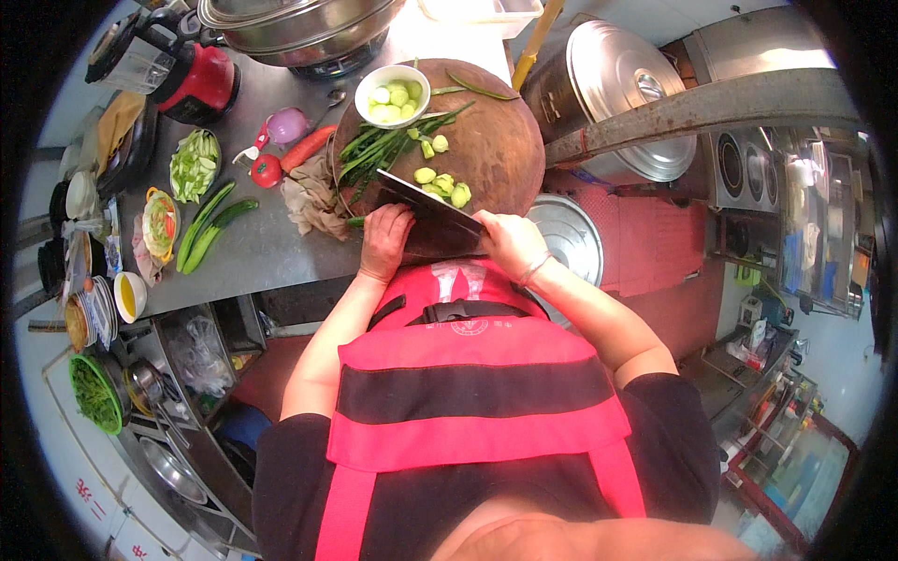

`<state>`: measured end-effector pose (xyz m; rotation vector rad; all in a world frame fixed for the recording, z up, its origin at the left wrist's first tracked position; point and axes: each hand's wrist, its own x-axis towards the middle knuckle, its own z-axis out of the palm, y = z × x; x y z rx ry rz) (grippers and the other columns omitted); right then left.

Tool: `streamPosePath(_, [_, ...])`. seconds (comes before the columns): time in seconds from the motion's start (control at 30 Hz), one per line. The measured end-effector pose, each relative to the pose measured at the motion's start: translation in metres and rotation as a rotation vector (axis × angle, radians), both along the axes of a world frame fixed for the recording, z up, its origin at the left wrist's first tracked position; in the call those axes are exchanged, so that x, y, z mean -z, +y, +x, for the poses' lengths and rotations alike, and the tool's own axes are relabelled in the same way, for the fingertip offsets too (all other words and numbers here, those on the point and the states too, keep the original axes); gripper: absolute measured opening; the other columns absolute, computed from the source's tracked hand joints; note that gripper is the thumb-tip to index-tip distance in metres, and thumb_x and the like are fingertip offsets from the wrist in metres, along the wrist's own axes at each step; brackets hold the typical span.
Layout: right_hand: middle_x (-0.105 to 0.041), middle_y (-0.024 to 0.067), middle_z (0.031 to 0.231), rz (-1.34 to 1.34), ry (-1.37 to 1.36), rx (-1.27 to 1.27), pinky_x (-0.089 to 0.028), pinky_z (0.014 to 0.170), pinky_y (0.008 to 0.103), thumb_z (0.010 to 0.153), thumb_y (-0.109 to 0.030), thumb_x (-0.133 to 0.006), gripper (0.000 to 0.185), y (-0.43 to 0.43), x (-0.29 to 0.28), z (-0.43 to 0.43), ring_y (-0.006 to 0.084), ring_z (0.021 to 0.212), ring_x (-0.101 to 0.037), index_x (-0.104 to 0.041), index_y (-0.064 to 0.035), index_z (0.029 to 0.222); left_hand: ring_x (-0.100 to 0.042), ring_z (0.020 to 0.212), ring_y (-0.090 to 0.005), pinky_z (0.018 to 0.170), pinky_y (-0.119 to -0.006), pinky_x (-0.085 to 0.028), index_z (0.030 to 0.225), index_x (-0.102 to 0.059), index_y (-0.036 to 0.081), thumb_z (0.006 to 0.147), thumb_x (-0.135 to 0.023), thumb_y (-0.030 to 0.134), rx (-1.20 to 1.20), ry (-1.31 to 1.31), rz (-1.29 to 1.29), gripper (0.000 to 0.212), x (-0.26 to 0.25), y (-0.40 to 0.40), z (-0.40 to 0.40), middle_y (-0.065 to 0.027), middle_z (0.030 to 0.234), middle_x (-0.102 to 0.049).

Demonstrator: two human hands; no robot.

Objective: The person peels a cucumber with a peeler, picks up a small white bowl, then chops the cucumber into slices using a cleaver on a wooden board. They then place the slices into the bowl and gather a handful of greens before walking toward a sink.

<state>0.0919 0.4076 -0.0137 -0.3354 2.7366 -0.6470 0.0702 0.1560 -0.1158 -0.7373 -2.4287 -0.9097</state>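
On the round wooden chopping block (498, 147), my right hand (511, 242) grips a cleaver (431, 210) by its handle end. My left hand (387, 235) is at the near edge of the block, fingers curled beside the blade; whatever lies under them is hidden. Beyond the blade sit several pale green vegetable pieces (442, 186), with a few more farther back. Dark green stalks (372, 151) lie on the block's left part. A white bowl (393, 96) holding round pale green pieces stands at the far left of the block, near a long green pepper (483, 84).
Left on the steel counter (280, 256) are a crumpled cloth (316, 200), tomato (266, 170), carrot (306, 149), onion (286, 126), cucumbers (214, 235), a bowl of sliced greens (195, 165) and a blender (196, 80). A large lidded pot (631, 98) stands right of the block.
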Motion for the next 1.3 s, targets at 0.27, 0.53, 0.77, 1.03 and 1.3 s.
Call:
streamPosePath(0.27, [-0.068,0.018,0.083,-0.02,0.1,-0.001,-0.055,0.071,0.0493,0.088,-0.014,-0.059,0.021,0.009,-0.038,0.009,0.0384,0.08,-0.069,-0.062,-0.0098,0.108,-0.062,0.109,-0.0298,0.093,-0.04,-0.049,0.107,-0.066,0.005,0.081,-0.062,0.009,0.112,-0.018,-0.025,0.026,0.004,0.004,-0.008,-0.0095,0.115,-0.066])
streamPosePath(0.53, [-0.068,0.0183,0.077,0.095,0.069,-0.007,-0.055,0.065,0.0504,0.088,-0.013,-0.059,0.019,-0.001,-0.03,0.017,0.0391,0.073,-0.069,-0.062,-0.0086,0.107,-0.062,0.105,-0.0301,0.091,-0.04,-0.05,0.105,-0.066,0.003,0.081,-0.061,0.007,0.13,-0.053,-0.021,0.025,0.001,0.004,-0.009,-0.0107,0.111,-0.066])
streamPosePath(0.77, [-0.068,0.0187,0.077,0.0,0.118,0.019,-0.055,0.066,0.0507,0.089,-0.014,-0.058,0.016,-0.004,-0.012,0.003,0.0395,0.073,-0.069,-0.061,-0.009,0.104,-0.062,0.105,-0.0316,0.092,-0.041,-0.05,0.105,-0.066,0.003,0.081,-0.061,0.005,0.117,-0.057,0.022,0.025,0.001,0.004,-0.009,-0.0129,0.112,-0.064])
streamPosePath(1.03, [-0.069,0.0199,0.083,0.102,-0.042,0.013,-0.055,0.071,0.0494,0.089,-0.014,-0.06,0.016,-0.009,-0.016,0.003,0.0395,0.08,-0.068,-0.062,-0.0086,0.104,-0.061,0.105,-0.0324,0.092,-0.041,-0.051,0.105,-0.065,0.001,0.081,-0.06,0.004,0.124,-0.077,0.025,0.025,0.003,0.002,-0.009,-0.0134,0.112,-0.063])
streamPosePath(1.3, [-0.069,0.0184,0.081,0.018,0.094,-0.028,-0.055,0.069,0.0516,0.088,-0.015,-0.059,0.02,-0.008,-0.034,0.007,0.0391,0.075,-0.069,-0.064,-0.0096,0.106,-0.062,0.104,-0.0322,0.093,-0.041,-0.051,0.104,-0.064,0.001,0.08,-0.06,0.005,0.143,-0.084,0.02,0.024,0.009,-0.004,-0.008,-0.0131,0.109,-0.064])
